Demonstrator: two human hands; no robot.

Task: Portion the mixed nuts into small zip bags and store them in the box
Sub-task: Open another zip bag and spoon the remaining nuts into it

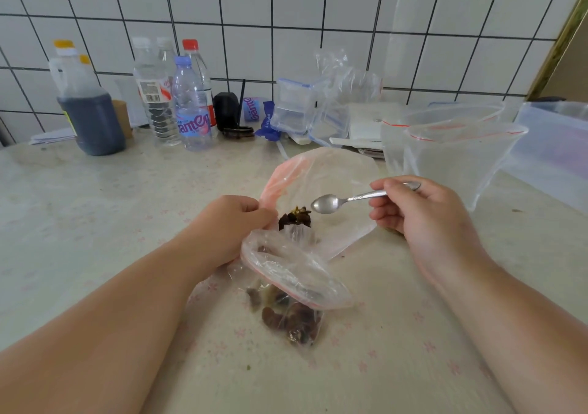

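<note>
My left hand pinches the bag rim, right hand grips an empty spoon; a slack rim could spill nuts.

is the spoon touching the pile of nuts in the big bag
Apart. In the head view the spoon bowl, held by the right hand, sits just right of the nuts, with a strip of clear bag showing between them.

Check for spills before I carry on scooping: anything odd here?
A few dark crumbs lie loose on the table beyond the right hand. The spoon is empty; nothing else stands out.
</note>
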